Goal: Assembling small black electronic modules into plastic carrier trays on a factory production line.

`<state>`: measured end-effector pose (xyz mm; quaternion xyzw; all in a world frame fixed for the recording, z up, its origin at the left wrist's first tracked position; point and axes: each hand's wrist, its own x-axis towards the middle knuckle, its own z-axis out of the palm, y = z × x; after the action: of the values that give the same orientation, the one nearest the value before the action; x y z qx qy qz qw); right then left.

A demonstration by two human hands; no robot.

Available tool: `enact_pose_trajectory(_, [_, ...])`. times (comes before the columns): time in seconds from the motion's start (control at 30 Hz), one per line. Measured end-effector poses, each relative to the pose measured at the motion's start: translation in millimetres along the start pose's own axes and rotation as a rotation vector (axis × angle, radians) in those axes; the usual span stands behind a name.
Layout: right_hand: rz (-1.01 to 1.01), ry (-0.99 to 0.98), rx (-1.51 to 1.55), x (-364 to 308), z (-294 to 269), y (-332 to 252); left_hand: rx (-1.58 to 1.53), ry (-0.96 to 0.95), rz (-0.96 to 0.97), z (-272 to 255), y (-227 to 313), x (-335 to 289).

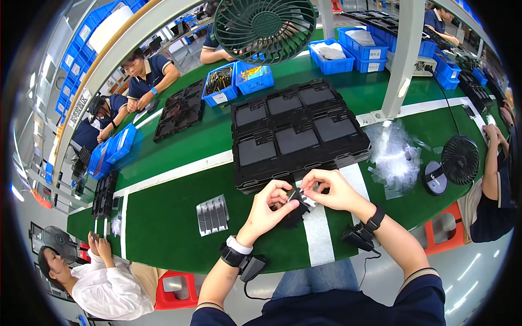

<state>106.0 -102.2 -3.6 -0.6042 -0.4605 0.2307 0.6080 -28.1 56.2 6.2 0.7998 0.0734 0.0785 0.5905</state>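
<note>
My left hand (268, 211) grips a small black part (294, 196) between thumb and fingers, just in front of the black tray stack (354, 151). Bent over the same part, my right hand (336, 191) has thumb and index finger pinched together at its right side. A small pale, shiny piece (309, 201) shows by these fingertips; whether it is film or part of the item I cannot tell. Dark flat panels fill the top tray's compartments. Left of my left hand, a sheet with grey strips (212, 215) lies on the green table mat (163, 228).
Crumpled clear film (396, 157) is heaped to the right, beside a small black fan (460, 160) and a round dark device (435, 178). A metal post (401, 70) rises behind it. Blue bins (254, 80) and a green fan (265, 27) stand farther back. Several people work around.
</note>
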Motion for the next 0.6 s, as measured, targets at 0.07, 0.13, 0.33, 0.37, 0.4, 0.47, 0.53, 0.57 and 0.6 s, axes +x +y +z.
enact_pose_trajectory(0.07, [-0.003,-0.012,-0.005,-0.5,-0.3,0.6,-0.214,-0.014,-0.024,0.1,-5.6,1.9])
enact_pose_trajectory(0.13, [-0.005,-0.022,-0.011,-0.7,0.4,1.2,-0.214,-0.010,-0.019,0.6,-3.6,0.4])
enact_pose_trajectory(0.33, [0.033,-0.017,0.014,-2.0,2.1,1.4,-0.241,-0.071,-0.017,0.9,-11.5,-1.8])
enact_pose_trajectory(0.37, [0.045,-0.032,0.009,-2.8,1.2,1.2,-0.246,-0.080,-0.018,2.1,-9.5,-1.5])
enact_pose_trajectory(0.4, [0.058,-0.048,0.004,-3.5,0.4,1.2,-0.252,-0.089,-0.020,3.1,-8.8,-1.1])
enact_pose_trajectory(0.47, [0.056,-0.063,0.023,-3.2,0.5,3.0,-0.279,-0.103,-0.025,2.7,-11.7,-1.6])
enact_pose_trajectory(0.53, [0.062,-0.096,0.069,-3.1,0.9,2.7,-0.248,-0.119,-0.015,1.8,-10.9,-2.2])
enact_pose_trajectory(0.57, [0.060,-0.096,0.065,-3.1,1.0,1.8,-0.249,-0.119,-0.011,1.4,-9.7,-2.9])
enact_pose_trajectory(0.6, [0.081,-0.106,0.061,-3.1,1.3,0.8,-0.236,-0.143,-0.022,0.9,-8.5,-3.7])
